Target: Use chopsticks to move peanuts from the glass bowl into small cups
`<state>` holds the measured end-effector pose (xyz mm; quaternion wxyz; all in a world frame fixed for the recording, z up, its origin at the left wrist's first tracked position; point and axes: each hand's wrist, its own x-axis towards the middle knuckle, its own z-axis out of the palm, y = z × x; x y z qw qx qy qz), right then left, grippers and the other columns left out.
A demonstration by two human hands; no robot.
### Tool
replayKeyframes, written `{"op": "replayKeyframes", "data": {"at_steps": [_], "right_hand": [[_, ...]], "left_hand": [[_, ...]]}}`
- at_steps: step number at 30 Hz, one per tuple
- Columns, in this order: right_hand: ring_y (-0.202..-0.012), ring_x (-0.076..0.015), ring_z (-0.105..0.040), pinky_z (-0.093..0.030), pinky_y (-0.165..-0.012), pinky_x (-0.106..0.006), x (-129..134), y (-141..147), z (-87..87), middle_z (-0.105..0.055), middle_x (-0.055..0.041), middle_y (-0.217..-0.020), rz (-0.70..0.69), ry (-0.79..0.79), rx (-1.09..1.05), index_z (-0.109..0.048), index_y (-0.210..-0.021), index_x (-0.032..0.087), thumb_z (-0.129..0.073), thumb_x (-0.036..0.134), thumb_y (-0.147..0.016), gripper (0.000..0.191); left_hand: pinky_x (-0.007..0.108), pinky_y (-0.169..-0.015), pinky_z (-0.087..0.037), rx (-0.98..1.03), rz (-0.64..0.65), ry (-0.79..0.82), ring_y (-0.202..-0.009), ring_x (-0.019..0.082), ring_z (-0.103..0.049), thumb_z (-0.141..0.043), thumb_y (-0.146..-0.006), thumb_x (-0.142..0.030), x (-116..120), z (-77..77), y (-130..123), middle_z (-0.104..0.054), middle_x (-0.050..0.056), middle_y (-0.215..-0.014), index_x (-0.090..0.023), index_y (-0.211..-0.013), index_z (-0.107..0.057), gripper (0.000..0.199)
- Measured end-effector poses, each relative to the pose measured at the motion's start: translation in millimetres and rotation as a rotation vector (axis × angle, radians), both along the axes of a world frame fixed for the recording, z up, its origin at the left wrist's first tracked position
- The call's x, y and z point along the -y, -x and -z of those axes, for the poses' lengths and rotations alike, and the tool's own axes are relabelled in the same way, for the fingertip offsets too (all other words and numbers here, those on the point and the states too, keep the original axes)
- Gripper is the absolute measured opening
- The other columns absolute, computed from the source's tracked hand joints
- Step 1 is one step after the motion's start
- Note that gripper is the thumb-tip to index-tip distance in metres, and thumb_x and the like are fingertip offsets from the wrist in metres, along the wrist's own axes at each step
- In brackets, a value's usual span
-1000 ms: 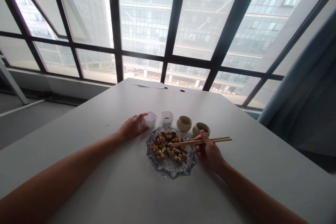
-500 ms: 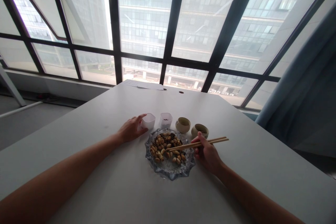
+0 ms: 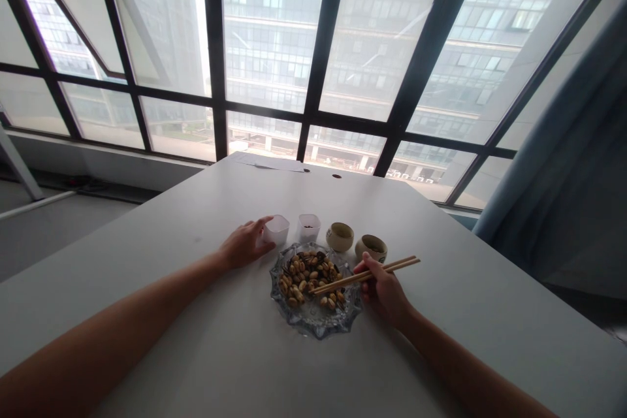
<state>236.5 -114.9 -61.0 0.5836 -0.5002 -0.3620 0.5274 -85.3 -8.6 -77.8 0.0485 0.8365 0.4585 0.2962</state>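
Note:
My left hand (image 3: pixel 243 243) holds a pale translucent plastic cup (image 3: pixel 277 231) by its left side, with the index finger at the rim and the thumb low. In my right hand (image 3: pixel 383 289) is a pair of wooden chopsticks (image 3: pixel 399 264). Their tips reach down among the pistachios (image 3: pixel 300 281) in a scalloped glass dish (image 3: pixel 321 331); whether they pinch a nut I cannot tell. Dark seeds lie mixed with the nuts. Behind the dish stand a second plastic cup (image 3: pixel 309 227) with a few dark bits inside and a small tan ceramic cup (image 3: pixel 340 237).
Another tan ceramic cup (image 3: pixel 371 247), with something dark in it, stands just beyond my right hand. Paper sheets (image 3: pixel 279 165) lie at the far end of the white table (image 3: pixel 206 353). Large windows rise behind it, and a blue curtain (image 3: pixel 553 137) hangs at right.
The chopsticks have shifted slightly left and down, their tips lower in the nuts and closer together. My left hand keeps its place at the cup. The view has tilted a little.

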Motion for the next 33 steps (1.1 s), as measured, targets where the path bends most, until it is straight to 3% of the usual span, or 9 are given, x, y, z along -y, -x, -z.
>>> {"op": "replayKeyframes", "data": {"at_steps": [26,33], "right_hand": [[-0.035,-0.0079,-0.04,-0.034,-0.031,-0.019,-0.3,-0.9,0.4,-0.044,0.0042,-0.039,-0.018,-0.002,0.034,-0.061,-0.057,0.016,-0.078,0.065,-0.067,0.053],[-0.035,-0.0085,-0.04,-0.035,-0.031,-0.02,-1.0,-2.6,1.7,-0.043,0.0042,-0.041,-0.027,-0.014,0.05,-0.062,-0.058,0.016,-0.077,0.058,-0.069,0.047]], "left_hand": [[0.044,-0.088,-0.05,-0.021,0.003,0.011,-0.095,0.03,-0.065,-0.059,-0.086,-0.049,-1.3,2.5,0.5,-0.068,0.013,-0.103,-0.018,-0.146,-0.04,0.07],[0.044,-0.086,-0.051,-0.014,0.005,-0.011,-0.094,0.03,-0.066,-0.06,-0.084,-0.049,0.0,0.3,0.1,-0.069,0.013,-0.103,-0.019,-0.143,-0.043,0.069]]}}
